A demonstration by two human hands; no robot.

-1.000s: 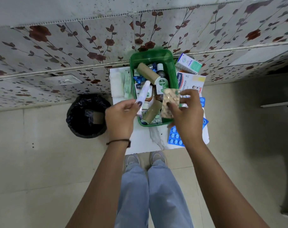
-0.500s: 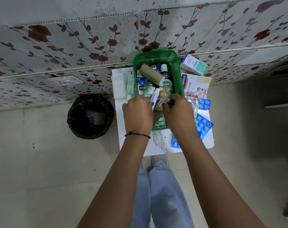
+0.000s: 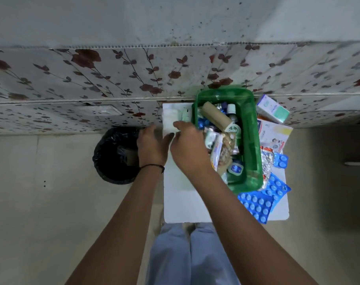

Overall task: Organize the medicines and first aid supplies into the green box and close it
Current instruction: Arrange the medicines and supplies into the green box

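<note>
The green box stands open at the back of the small white table. Inside it lie a cardboard roll, a Dettol bottle, a white tube, a beige tablet strip and a small blue-labelled jar. My right hand reaches left of the box, fingertips at a white pack on the table's back left corner. My left hand hovers beside it at the table's left edge, fingers apart. Both hands hold nothing.
Right of the box lie a white and teal carton, a plaster box, a silver strip and blue blister packs. A black-lined bin stands on the floor to the left. A floral wall is close behind.
Both hands dropped the white tube and the beige strip into the box, then moved left out of it toward the white pack.
</note>
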